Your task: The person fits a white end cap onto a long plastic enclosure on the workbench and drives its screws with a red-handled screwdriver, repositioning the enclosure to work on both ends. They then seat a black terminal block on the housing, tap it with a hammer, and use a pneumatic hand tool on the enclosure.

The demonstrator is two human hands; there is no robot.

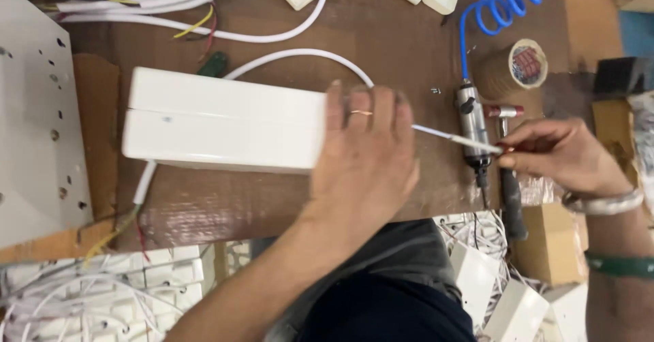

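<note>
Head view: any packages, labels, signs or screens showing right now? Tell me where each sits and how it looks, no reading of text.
No screens or signs.
Tape roll: upper right of the brown board, beside the blue coiled hose; round, tan, with a red-and-white label in its core.
Cardboard box: lower right, under the right hand; plain tan, blocky.
White casing: centre left, steadied by the left hand; long, rectangular, no visible label.

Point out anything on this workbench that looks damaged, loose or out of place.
The brown board covering the bench is scuffed and worn pale near its front edge. Bare coloured wire ends stick out of the white cable at the white box's left end. A tiny loose screw lies beside the pneumatic tool.
</note>
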